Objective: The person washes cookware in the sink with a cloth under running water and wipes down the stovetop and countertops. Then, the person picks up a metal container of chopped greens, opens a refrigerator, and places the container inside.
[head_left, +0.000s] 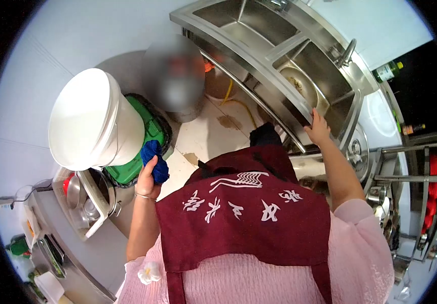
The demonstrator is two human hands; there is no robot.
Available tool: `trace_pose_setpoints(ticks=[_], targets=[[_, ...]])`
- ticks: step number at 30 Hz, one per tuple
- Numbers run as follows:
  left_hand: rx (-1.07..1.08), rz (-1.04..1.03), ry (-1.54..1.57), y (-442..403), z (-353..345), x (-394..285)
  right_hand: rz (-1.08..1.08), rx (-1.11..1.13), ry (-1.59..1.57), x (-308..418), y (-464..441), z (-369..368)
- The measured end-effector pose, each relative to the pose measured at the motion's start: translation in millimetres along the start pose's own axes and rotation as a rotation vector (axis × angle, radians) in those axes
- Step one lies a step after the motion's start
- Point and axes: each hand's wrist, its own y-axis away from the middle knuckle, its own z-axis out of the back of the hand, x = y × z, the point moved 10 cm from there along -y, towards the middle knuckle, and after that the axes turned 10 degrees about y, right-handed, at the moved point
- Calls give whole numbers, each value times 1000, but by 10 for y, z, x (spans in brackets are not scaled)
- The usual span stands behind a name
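Note:
My left hand is closed around a bunched blue cloth. It is beside a green-lidded bin, on which a large white bucket stands. My right hand grips the front edge of the steel sink, thumb in front and fingers over the rim. In the nearer basin, close to that hand, sits a round metal bowl with dark bits inside.
A curved faucet rises behind the sink. A rail runs along its front. A grey blurred shape stands near the wall. At left is a crate of pots; at right, a metal rack.

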Motion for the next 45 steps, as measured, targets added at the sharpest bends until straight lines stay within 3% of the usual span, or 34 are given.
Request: trace_pose_setpoints(ticks=[18, 36, 45], targets=[[-66, -83, 29, -122, 222, -20, 5, -19, -9, -14, -18, -23], [13, 15, 31, -215, 47, 29, -5, -46, 26, -31, -22, -28], [-79, 40, 35, -79, 58, 65, 13, -82, 37, -20, -46, -6]])
